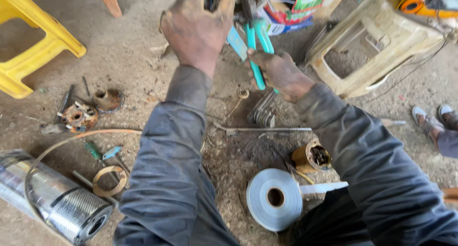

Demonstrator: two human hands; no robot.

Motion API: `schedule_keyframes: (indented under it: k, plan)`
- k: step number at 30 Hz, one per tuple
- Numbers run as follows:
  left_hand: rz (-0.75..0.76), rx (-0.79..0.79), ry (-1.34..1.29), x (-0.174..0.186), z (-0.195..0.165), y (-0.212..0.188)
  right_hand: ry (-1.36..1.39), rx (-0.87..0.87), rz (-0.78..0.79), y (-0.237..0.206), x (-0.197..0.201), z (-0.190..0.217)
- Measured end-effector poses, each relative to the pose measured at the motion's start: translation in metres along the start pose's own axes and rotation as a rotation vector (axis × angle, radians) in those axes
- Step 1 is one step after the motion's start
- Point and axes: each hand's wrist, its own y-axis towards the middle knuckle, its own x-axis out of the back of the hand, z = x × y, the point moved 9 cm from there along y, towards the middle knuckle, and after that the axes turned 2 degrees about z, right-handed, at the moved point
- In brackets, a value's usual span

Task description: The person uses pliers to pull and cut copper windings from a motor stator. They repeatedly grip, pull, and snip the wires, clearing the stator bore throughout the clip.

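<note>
The pliers (pixel 257 50), with teal handles, stand nearly upright at the far middle of the dirt floor (pixel 143 60), their jaws up among wires at the top edge of view. The right hand (pixel 281 74) wraps its fingers tight around the lower handles. The left hand (pixel 195 29) is just beside them, fingers curled closed over the wire bundle, which it mostly hides. Below the hands lie a thin rod (pixel 267 129), a brass fitting (pixel 312 156) and a white tape roll (pixel 274 198). At the near left corner rests a steel cylinder (pixel 62 203); a yellow stool (pixel 33 41) stands far left, a beige stool (pixel 377 41) far right.
</note>
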Motion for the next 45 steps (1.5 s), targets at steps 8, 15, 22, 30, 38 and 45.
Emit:
schedule_keyframes:
  k: [8,15,22,30,38,45]
  plan:
    - [-0.188,0.203,-0.438,0.096,-0.046,-0.037,0.309,0.142,0.045,0.051,-0.001,-0.044]
    - [0.894,1.088,-0.902,-0.003,-0.071,-0.132,-0.395,0.079,0.032,0.059,0.006,-0.044]
    - [0.640,0.894,-1.510,-0.056,-0.072,-0.118,-0.135,0.349,-0.153,0.018,-0.013,0.000]
    - [0.456,0.776,-1.323,-0.042,-0.059,-0.120,0.052,0.445,-0.173,0.040,-0.008,-0.021]
    - [0.763,0.478,-0.742,-0.026,-0.057,-0.096,-0.599,0.840,-0.218,0.019,-0.015,0.014]
    - [0.475,0.133,-0.396,0.007,-0.048,-0.068,0.037,0.045,0.177,0.006,0.015,-0.017]
